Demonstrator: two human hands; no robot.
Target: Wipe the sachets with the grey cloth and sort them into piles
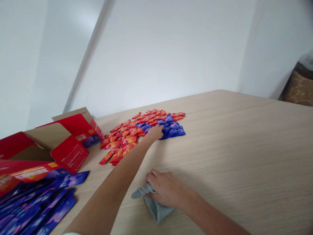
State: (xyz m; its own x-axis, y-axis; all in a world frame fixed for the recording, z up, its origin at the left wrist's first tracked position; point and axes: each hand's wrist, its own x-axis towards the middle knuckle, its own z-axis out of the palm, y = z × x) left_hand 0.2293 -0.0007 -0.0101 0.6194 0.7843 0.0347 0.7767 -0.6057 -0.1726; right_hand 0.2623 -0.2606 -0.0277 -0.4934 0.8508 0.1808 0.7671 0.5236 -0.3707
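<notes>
Both apart; left hand (pixel 156 132) at blue sachets (pixel 174 130), grip unclear; right hand (pixel 167 188) clamped on grey cloth (pixel 159 210).

Brt, even indoor light, src out of view. Soft glare on pale L wall (pixel 53 52), up top. Faint soft-edged shadows on tabletop (pixel 232 147) nr L hand (pixel 156 132) & R hand (pixel 168 187). Pic slightly soft; red packets' (pixel 124 142) print fuzzy. Wide-angle stretch twd edges; top R corner dim.

Left hand (pixel 156 132): forward, arm (pixel 117 182) outstretched | right hand (pixel 168 189): nearer, fingers (pixel 151 178) curled
</notes>
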